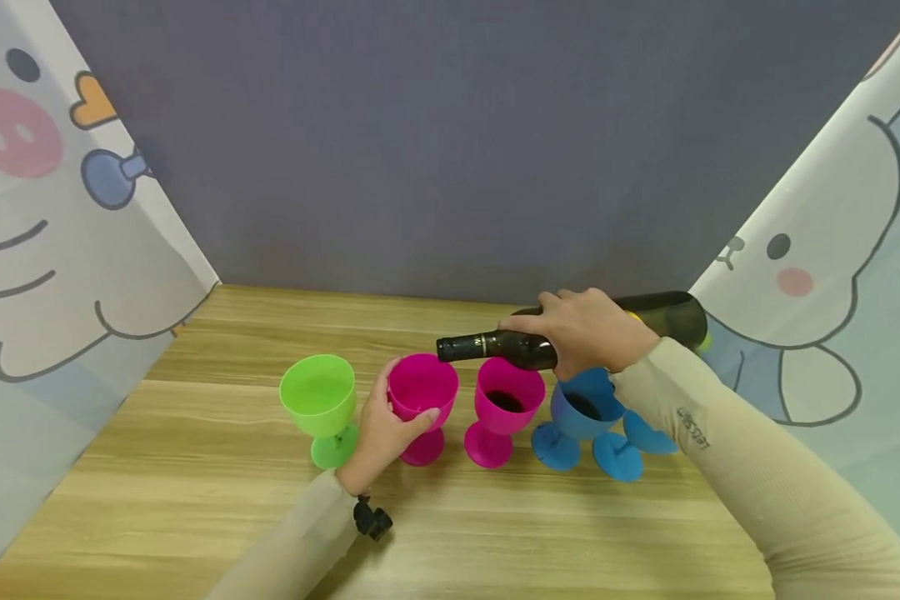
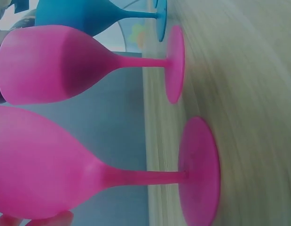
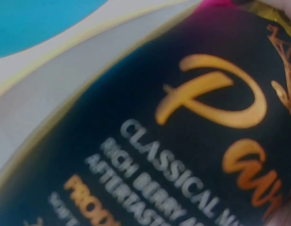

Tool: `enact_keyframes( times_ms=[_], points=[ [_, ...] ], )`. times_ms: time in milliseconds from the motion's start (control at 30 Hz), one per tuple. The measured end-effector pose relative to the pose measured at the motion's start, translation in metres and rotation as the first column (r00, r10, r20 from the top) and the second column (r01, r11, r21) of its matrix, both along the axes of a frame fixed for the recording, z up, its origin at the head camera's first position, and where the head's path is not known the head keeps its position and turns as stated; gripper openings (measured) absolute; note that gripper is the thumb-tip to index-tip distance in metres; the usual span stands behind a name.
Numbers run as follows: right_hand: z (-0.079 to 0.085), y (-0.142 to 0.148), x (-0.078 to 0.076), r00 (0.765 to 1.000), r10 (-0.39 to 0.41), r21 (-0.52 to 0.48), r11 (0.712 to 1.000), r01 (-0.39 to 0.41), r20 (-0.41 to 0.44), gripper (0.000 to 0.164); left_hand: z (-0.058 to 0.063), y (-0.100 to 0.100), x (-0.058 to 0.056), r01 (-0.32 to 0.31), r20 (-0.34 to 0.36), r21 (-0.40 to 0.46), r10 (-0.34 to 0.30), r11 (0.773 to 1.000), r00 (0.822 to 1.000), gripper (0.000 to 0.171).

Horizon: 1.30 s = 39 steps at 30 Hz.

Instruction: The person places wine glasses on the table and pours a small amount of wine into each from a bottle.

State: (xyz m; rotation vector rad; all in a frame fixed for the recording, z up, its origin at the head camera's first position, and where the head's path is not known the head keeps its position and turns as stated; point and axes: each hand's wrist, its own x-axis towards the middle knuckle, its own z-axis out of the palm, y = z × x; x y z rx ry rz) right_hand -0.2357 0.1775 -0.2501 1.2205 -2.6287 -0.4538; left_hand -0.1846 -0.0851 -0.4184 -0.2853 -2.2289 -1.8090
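My left hand holds the bowl of a pink wine goblet, thumb on the near side and fingers at its left. Its foot rests on the table, and no dark liquid shows inside. My right hand grips a dark wine bottle, tipped nearly level with its mouth over the held goblet's right rim. No stream is visible. Beside it stands a second pink goblet with dark liquid inside. In the right wrist view, the bottle's printed label fills most of the frame.
A green goblet stands left of my left hand. A blue goblet with dark liquid stands right of the pink pair, and another blue goblet is partly hidden by my right sleeve. Behind the wooden table rises a grey wall.
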Motion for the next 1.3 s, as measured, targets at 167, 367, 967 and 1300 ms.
enact_keyframes(
  times_ms=[167,367,967,1300],
  points=[
    [0.001,-0.001,-0.001,1.0,-0.002,0.022,1.0,0.002,0.0,0.08,0.0,0.0,0.001,0.007,0.013,0.003,-0.007,1.0,1.0,0.083],
    [0.001,-0.003,-0.001,1.0,-0.017,0.036,0.999,0.017,-0.004,0.079,0.003,0.0,0.003,0.008,0.037,0.015,-0.009,1.0,0.999,0.081],
    [0.012,-0.013,-0.004,0.999,0.017,0.09,0.996,-0.014,-0.032,0.076,0.026,-0.009,0.002,0.128,0.239,0.037,-0.133,0.991,0.962,0.085],
    [0.012,-0.019,-0.004,1.0,-0.001,0.111,0.994,0.002,-0.006,0.076,0.029,-0.009,0.004,0.132,0.338,0.181,-0.188,0.975,0.922,0.087]
  ],
)
